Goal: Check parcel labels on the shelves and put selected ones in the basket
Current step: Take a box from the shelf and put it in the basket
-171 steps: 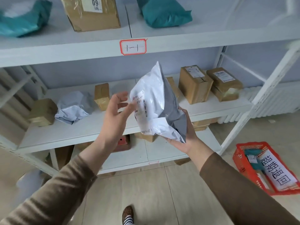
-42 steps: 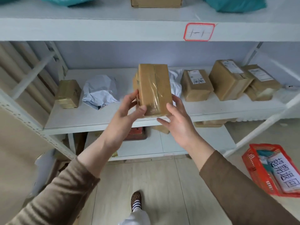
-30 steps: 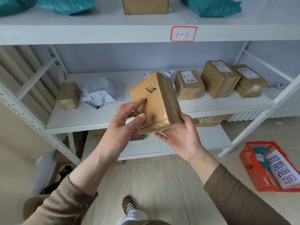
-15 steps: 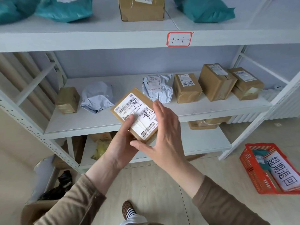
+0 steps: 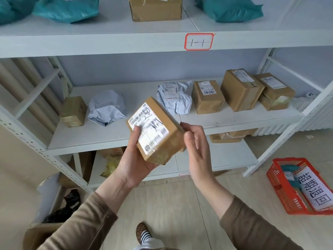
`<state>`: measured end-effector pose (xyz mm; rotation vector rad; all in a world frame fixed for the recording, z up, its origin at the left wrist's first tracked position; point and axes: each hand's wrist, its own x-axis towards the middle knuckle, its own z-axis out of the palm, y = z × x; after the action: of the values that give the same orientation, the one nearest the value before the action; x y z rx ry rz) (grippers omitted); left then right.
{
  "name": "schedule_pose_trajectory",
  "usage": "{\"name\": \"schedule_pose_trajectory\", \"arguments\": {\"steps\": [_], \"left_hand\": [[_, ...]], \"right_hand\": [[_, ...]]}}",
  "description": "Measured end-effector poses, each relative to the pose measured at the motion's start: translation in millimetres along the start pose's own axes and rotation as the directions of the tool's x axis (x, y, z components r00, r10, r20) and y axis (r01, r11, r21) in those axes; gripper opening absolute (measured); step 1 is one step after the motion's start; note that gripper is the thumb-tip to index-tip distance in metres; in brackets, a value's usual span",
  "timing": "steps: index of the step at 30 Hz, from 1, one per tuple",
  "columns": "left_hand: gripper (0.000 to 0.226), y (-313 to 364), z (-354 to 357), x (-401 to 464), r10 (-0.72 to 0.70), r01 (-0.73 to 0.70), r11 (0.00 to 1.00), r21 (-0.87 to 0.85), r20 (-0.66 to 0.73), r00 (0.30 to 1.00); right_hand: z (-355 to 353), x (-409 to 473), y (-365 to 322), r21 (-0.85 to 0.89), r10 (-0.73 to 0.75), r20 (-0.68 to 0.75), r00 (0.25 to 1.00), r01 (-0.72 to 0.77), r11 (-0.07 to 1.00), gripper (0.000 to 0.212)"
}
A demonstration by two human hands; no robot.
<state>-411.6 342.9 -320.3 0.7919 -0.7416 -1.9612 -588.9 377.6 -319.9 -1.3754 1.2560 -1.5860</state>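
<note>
A small taped cardboard box with a white shipping label facing up is held in front of the middle shelf. My left hand grips it from below, thumb on the label's left edge. My right hand touches the box's right side with its fingertips and thumb. A red plastic basket sits on the floor at the lower right, with a teal parcel and a printed paper sign inside it.
The middle shelf carries a taped box, two grey mailer bags and several labelled cardboard boxes. Teal bags and a box lie on the top shelf. An open carton stands on the floor at the left.
The box has been turned so its label faces up. My right hand has slid off the label to the box's right side, and the box has tilted a little.
</note>
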Motion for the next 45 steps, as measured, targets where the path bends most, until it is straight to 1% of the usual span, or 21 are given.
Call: {"name": "schedule_pose_trajectory", "arguments": {"steps": [1, 2, 3, 5, 6, 8, 10, 11, 14, 16, 18, 21, 24, 26, 29, 30, 33, 35, 38, 41, 45], "left_hand": [[0.077, 1, -4, 1, 0.065, -0.067, 0.993, 0.098, 0.024, 0.998], [0.082, 2, -7, 0, 0.101, -0.111, 0.977, 0.180, 0.065, 0.993], [0.093, 5, -8, -2, 0.121, -0.140, 0.958, 0.250, 0.087, 0.989], [0.110, 12, -7, -6, 0.151, -0.185, 0.912, 0.366, 0.118, 0.981], [0.112, 15, -6, -6, 0.163, -0.200, 0.888, 0.413, 0.124, 0.979], [0.104, 17, -2, -5, 0.173, -0.223, 0.855, 0.468, 0.147, 0.974], [0.098, 18, 4, -4, 0.178, -0.240, 0.836, 0.493, 0.169, 0.969], [0.099, 18, 6, -2, 0.181, -0.242, 0.828, 0.505, 0.167, 0.969], [0.107, 12, 4, 6, 0.174, -0.228, 0.821, 0.524, 0.150, 0.973], [0.107, 5, 3, 11, 0.143, -0.190, 0.826, 0.531, 0.128, 0.981], [0.100, -2, 3, 16, 0.124, -0.173, 0.819, 0.547, 0.125, 0.984], [0.085, -10, 7, 22, 0.115, -0.169, 0.824, 0.540, 0.132, 0.984], [0.083, -15, 16, 27, 0.098, -0.160, 0.835, 0.526, 0.143, 0.985], [0.083, -19, 21, 32, 0.082, -0.150, 0.835, 0.529, 0.150, 0.985], [0.080, -27, 33, 44, 0.062, -0.124, 0.845, 0.520, 0.134, 0.989], [0.077, -30, 38, 48, 0.059, -0.119, 0.849, 0.514, 0.132, 0.989], [0.068, -42, 54, 63, 0.030, -0.098, 0.859, 0.503, 0.142, 0.989], [0.063, -52, 66, 76, 0.004, -0.081, 0.870, 0.486, 0.159, 0.987], [0.063, -64, 86, 101, -0.029, -0.058, 0.888, 0.457, 0.181, 0.983], [0.064, -75, 109, 129, -0.067, -0.029, 0.897, 0.440, 0.202, 0.977], [0.062, -95, 141, 165, -0.153, 0.029, 0.893, 0.450, 0.241, 0.958]], "right_hand": [[-2, 1, 1, 0.040, 0.043, -0.029, 0.999, -0.042, 0.998, 0.058], [-5, 2, 3, 0.065, 0.098, -0.042, 0.994, -0.095, 0.993, 0.066], [-7, 3, 7, 0.081, 0.147, -0.035, 0.989, -0.143, 0.986, 0.073], [-9, 3, 14, 0.096, 0.182, 0.028, 0.983, -0.184, 0.978, 0.082], [-9, 2, 17, 0.098, 0.183, 0.066, 0.981, -0.189, 0.977, 0.085], [-9, 2, 24, 0.120, 0.190, 0.113, 0.975, -0.204, 0.972, 0.085], [-10, 2, 27, 0.157, 0.194, 0.124, 0.973, -0.212, 0.965, 0.082], [-10, 3, 27, 0.175, 0.204, 0.114, 0.972, -0.221, 0.959, 0.080], [-11, 8, 25, 0.224, 0.287, 0.056, 0.956, -0.292, 0.930, 0.076], [-11, 13, 24, 0.248, 0.359, 0.014, 0.933, -0.351, 0.903, 0.068], [-13, 19, 22, 0.254, 0.420, -0.008, 0.908, -0.404, 0.879, 0.059], [-19, 24, 18, 0.257, 0.472, -0.014, 0.881, -0.453, 0.853, 0.054], [-31, 22, 16, 0.248, 0.485, -0.022, 0.875, -0.465, 0.850, 0.047], [-40, 20, 15, 0.251, 0.480, -0.037, 0.876, -0.457, 0.853, 0.049], [-57, 17, 14, 0.234, 0.478, -0.072, 0.876, -0.451, 0.861, 0.063], [-63, 16, 15, 0.227, 0.473, -0.076, 0.878, -0.447, 0.865, 0.065], [-85, 15, 18, 0.211, 0.461, -0.106, 0.881, -0.433, 0.876, 0.062], [-99, 17, 23, 0.202, 0.455, -0.150, 0.878, -0.423, 0.883, 0.057], [-121, 22, 30, 0.169, 0.451, -0.229, 0.863, -0.421, 0.891, 0.055], [-142, 27, 34, 0.191, 0.455, -0.309, 0.835, -0.414, 0.890, 0.063], [-176, 34, 36, 0.241, 0.466, -0.443, 0.766, -0.398, 0.885, 0.067]]}}
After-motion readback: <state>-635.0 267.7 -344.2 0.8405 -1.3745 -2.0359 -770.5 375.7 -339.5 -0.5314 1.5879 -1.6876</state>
